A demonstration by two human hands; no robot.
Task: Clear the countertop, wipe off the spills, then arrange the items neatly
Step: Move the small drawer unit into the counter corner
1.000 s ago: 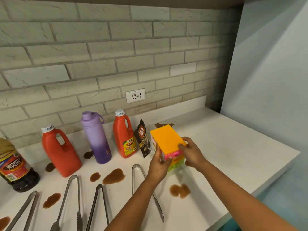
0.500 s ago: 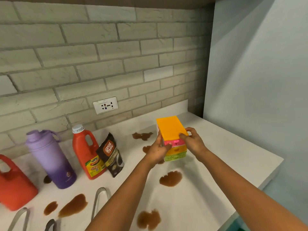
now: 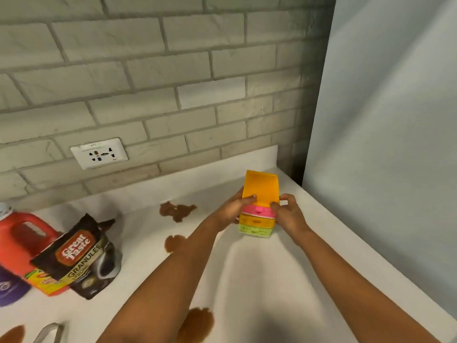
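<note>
While both hands grip | sponge pack [image 3: 258,214] | four stacked sponges

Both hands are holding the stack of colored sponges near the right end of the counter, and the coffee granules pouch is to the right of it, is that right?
Not quite. The head view shows the coffee granules pouch to the left of the stack of sponges, leaning by the red jug. The rest holds: left hand and right hand both grip the stack near the counter's right end.
</note>
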